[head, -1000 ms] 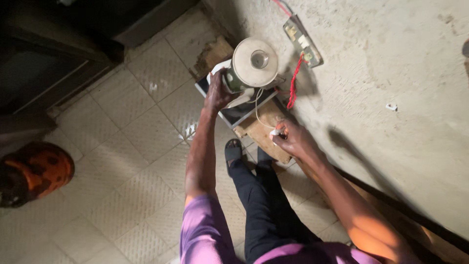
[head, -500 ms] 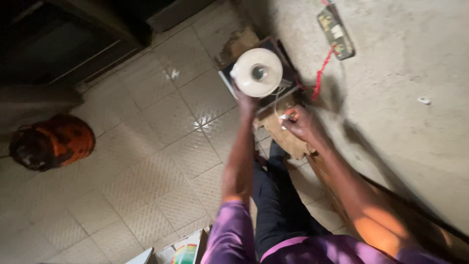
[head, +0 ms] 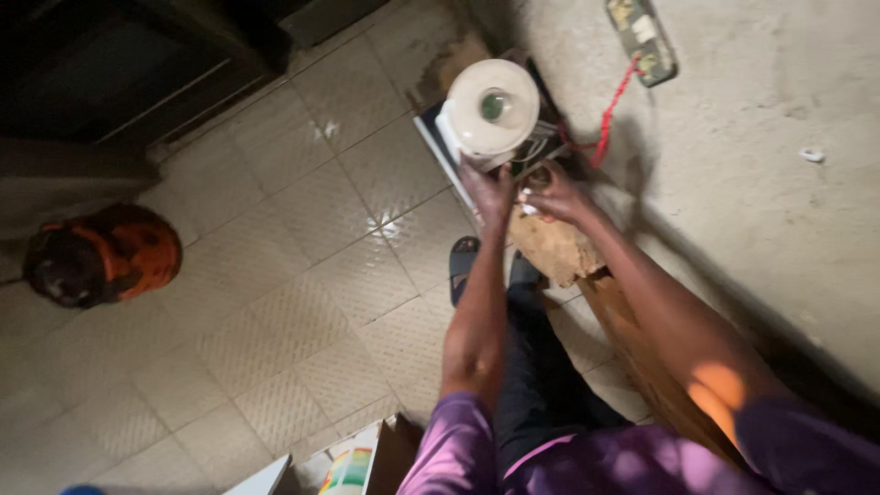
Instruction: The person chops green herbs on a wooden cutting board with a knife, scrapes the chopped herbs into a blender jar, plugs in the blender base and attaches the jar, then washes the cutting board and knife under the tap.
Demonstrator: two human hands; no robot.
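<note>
The left hand (head: 488, 188) grips the underside of a white blender (head: 492, 108), fingers wrapped round its base, so the blender sits directly above and beyond that hand, its long axis pointing up toward the camera with the round lid facing the lens. The right hand (head: 550, 194), just beside the left and touching it or nearly so, is clenched on a small white plug (head: 525, 203) on a thin white cord (head: 536, 137) that runs up to the blender. Of the two, the left is on the blender; the right is a little off it. Past the hands, up and to the right, a red wire (head: 607, 119) leads to a wall socket (head: 642, 38). Under them lie a worn wooden board (head: 555, 247) and a tiled floor (head: 302, 302); well off to the left rests an orange helmet (head: 103, 255).
</note>
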